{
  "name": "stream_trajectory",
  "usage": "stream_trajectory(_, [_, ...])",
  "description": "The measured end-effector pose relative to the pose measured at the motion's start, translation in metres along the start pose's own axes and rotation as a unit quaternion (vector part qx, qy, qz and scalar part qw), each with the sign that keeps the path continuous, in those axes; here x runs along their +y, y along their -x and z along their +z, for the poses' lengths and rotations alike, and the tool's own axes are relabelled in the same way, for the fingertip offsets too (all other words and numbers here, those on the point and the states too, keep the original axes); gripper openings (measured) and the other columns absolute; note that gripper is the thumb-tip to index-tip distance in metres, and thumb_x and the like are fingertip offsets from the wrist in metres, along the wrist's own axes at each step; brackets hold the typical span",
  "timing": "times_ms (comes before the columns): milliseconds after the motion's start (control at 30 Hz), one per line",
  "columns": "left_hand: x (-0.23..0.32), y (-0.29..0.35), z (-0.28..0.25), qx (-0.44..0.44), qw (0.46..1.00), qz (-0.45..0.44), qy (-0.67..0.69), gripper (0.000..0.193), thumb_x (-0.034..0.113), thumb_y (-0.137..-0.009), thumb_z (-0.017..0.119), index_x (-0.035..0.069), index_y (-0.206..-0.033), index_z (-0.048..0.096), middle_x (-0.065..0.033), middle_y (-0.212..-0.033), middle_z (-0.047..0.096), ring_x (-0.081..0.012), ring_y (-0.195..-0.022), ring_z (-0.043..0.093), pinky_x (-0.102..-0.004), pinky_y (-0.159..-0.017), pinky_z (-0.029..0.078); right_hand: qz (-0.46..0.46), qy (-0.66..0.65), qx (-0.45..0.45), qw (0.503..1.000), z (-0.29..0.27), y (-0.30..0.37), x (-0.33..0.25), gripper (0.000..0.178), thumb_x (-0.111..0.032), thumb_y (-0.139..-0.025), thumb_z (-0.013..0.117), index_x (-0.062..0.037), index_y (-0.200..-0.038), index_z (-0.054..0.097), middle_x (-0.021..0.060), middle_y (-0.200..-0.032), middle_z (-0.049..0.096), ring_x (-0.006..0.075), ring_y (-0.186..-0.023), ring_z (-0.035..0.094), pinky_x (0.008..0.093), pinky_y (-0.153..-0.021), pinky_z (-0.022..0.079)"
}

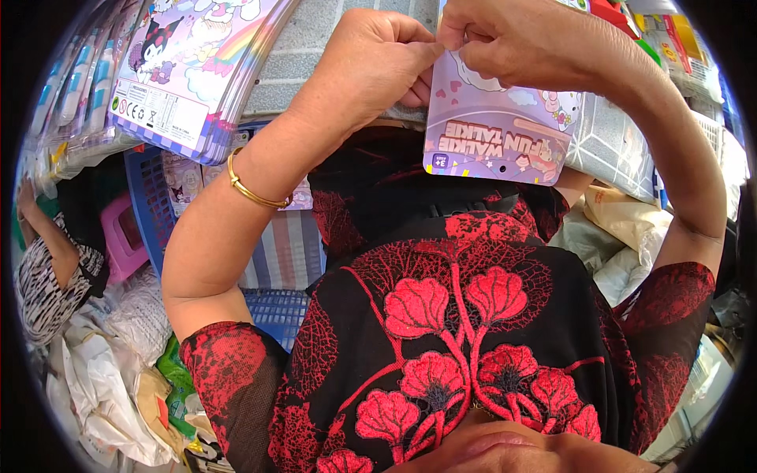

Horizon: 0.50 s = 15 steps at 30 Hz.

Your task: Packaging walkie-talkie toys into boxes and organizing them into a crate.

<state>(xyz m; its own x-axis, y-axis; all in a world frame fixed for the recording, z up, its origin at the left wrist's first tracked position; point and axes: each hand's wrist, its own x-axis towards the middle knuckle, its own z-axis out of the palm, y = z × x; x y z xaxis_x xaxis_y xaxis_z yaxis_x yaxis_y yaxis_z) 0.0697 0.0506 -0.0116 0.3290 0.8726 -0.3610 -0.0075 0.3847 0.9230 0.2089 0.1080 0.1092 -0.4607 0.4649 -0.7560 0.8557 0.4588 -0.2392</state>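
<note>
Here's the left hand (386, 59), thumb and fingers drawn together, and right up against it the right hand (512, 47), curled with its fingertips bunched too. Their tips meet at the left edge of a purple printed card (497, 150); whether they're clamped on the card or on some small bit there, I can't tell. The card spreads below and right of those fingers, its print upside down, and the right hand blocks a good part of its upper half.

Under it all, the grey tabletop (292, 67) shows either side of the fingers. Out left of them, well apart, a thick stack of printed cards (177, 87), and beyond that, packs with blue-and-white pieces (83, 75). Up to the right, a jumble of colourful packages (682, 43). Down and left, past the forearm with its gold bracelet (246, 188), a blue crate (146, 197), a pink stool (124, 236), and another person's arm (55, 244) at the far edge.
</note>
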Motion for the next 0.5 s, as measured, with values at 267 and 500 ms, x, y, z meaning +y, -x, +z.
stream_trajectory(267, [-0.004,-0.003,0.003,0.027,0.999,0.023,-0.011,0.017,0.016,-0.090,0.064,0.000,-0.086,0.068,-0.0046,-0.068,0.066,-0.0080,-0.054,0.060,-0.0199,-0.049,0.048,0.125,-0.270,-0.069,0.952,-0.006,0.005,0.003,0.037,-0.026,-0.093,0.051,0.0041,-0.111,0.062,0.0150,-0.094,0.067,0.0174,-0.077,0.065,0.0319,-0.071,0.053])
stream_trajectory(500, [-0.009,-0.007,0.007,0.032,0.998,0.055,-0.004,0.016,0.013,-0.088,0.062,0.001,-0.080,0.068,-0.0042,-0.067,0.065,-0.0076,-0.052,0.058,-0.0200,-0.048,0.047,0.141,-0.476,-0.041,0.867,0.004,0.014,0.016,0.046,-0.030,-0.092,0.060,0.0114,-0.112,0.059,0.0192,-0.099,0.066,0.0198,-0.069,0.067,0.0318,-0.064,0.057])
